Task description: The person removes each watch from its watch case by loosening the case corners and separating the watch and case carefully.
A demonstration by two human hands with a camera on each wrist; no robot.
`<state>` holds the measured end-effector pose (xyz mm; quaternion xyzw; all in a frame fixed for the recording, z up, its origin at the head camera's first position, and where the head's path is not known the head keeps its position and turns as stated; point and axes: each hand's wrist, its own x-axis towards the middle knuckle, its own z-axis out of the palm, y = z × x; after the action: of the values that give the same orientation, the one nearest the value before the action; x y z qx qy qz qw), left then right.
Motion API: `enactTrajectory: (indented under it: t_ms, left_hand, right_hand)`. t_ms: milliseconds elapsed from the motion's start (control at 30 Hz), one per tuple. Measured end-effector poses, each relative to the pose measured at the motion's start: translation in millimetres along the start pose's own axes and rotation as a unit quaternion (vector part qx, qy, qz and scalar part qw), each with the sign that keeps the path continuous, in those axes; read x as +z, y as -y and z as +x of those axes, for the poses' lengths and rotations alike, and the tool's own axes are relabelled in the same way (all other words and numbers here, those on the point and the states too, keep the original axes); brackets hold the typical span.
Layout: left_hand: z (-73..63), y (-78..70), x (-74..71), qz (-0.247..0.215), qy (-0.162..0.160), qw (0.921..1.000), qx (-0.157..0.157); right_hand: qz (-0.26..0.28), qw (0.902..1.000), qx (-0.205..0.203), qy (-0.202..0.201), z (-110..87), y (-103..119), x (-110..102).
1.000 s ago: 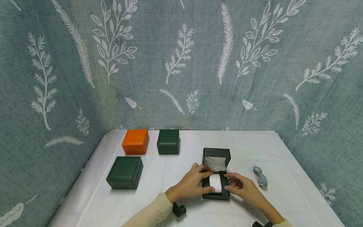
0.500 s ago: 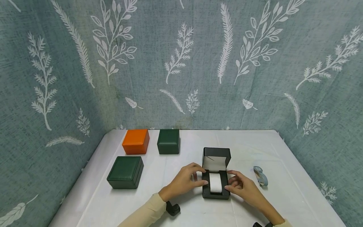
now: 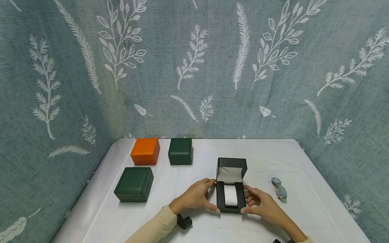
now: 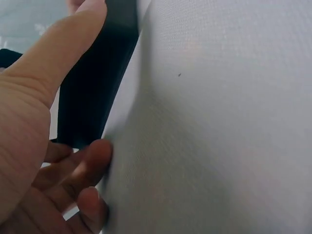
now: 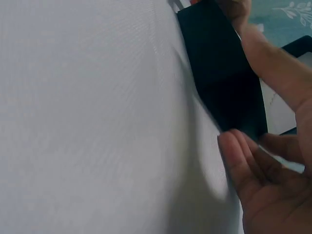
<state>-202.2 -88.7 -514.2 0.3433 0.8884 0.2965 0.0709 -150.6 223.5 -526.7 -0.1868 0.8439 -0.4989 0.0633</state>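
A black watch box (image 3: 231,209) stands with its lid raised, a white cushion (image 3: 230,195) seated inside. My left hand (image 3: 196,195) is at the box's left side, thumb by the front corner and fingers toward the back. In the left wrist view, thumb and curled fingers grip the box's dark side (image 4: 90,97). On the right side my right hand (image 3: 262,204) holds it likewise, thumb at the front corner. The right wrist view shows its fingertips (image 5: 233,146) against the dark wall. A wristwatch (image 3: 279,188) with a light blue strap lies right of the box.
An orange box (image 3: 145,151) and a small green box (image 3: 180,151), both closed, stand at the back left. Nearer stands a larger closed green box (image 3: 134,184). Leaf-patterned cloth (image 3: 194,84) surrounds the table's (image 3: 106,222) back and sides.
My left hand has moved off the cushion, outward to the box's left side. The right thumb has slid toward the box's front corner. Box and wristwatch have stayed put.
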Motion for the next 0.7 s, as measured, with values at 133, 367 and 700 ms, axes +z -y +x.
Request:
enactTrajectory:
  t_ms: [133,367,700]
  left_hand:
    - [1.6,-0.9,1.4,0.001,-0.007,0.9999,-0.012]
    - [15.8,-4.3,-0.2,-0.001,-0.006,0.9999,0.014]
    - [51.0,-7.9,-20.6,-0.032,-0.020,0.9992,0.009]
  right_hand:
    - [-0.015,0.9996,-0.025,0.002,-0.8,0,4]
    - [-0.045,0.9978,-0.037,-0.032,6.8,2,2]
    - [-0.068,0.9968,-0.028,-0.029,34.3,10,-35]
